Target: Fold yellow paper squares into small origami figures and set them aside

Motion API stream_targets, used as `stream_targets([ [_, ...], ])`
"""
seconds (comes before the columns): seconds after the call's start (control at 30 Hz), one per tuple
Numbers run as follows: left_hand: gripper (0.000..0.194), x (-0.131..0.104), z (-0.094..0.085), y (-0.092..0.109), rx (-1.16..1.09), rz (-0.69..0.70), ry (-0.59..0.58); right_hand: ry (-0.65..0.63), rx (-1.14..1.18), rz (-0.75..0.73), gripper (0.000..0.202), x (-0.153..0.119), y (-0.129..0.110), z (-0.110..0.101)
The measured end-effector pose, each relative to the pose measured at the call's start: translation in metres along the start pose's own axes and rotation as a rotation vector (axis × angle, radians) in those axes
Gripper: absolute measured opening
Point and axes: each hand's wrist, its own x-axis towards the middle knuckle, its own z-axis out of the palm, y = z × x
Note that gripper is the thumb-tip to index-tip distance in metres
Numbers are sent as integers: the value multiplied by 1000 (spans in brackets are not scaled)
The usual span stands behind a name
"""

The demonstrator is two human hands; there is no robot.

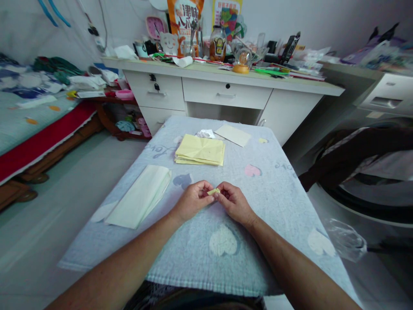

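Note:
Between my fingertips is a small folded piece of yellow paper (pixel 213 191), held over the middle of the cloth-covered table. My left hand (pixel 194 199) pinches its left end, and my right hand (pixel 234 201) pinches the right end, the two thumbs almost meeting. The fingers hide part of the piece. Just beyond my hands lies a stack of yellow paper sheets (pixel 200 150), the top one creased. To the left of my left hand rests a folded stack of pale green paper (pixel 142 196).
Behind the yellow stack are a crumpled white wrapper (pixel 205 134) and a cream sheet (pixel 232 134). A cluttered white desk (pixel 227 92) stands beyond the table. On the left is a bed (pixel 38 116); at right, a washing machine (pixel 383 99) with dark cloth hanging out.

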Motion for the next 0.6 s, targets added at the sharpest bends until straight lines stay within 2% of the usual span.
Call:
stream_targets([
  [0.4, 27, -2, -1, 1, -2, -66, -46, -19, 77, 41, 28, -2, -3, 1],
  [0.6, 22, -2, -1, -2, 58, -73, -60, -23, 41, 17, 28, -1, -1, 1],
])
